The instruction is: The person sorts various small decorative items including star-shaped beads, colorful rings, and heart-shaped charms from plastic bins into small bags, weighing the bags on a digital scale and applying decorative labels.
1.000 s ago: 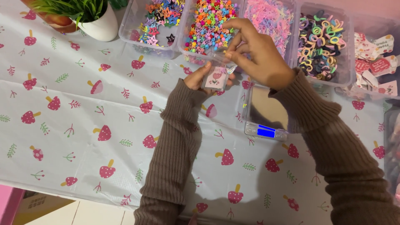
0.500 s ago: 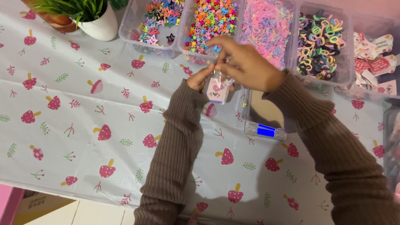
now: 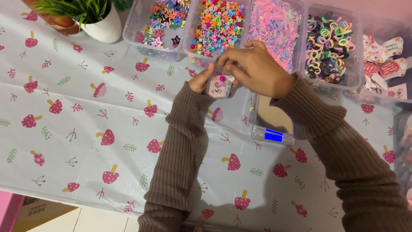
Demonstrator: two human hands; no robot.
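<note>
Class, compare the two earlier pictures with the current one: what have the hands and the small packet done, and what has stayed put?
The right hand has come down from the bead bin toward the small clear packet, its fingers now at the packet's top. The left hand still holds the packet, which has barely shifted. The bins, scale and potted plant stayed where they were.

Soft even light, faint arm shadows on tablecloth [image 3: 86, 129], slight blur.
</note>
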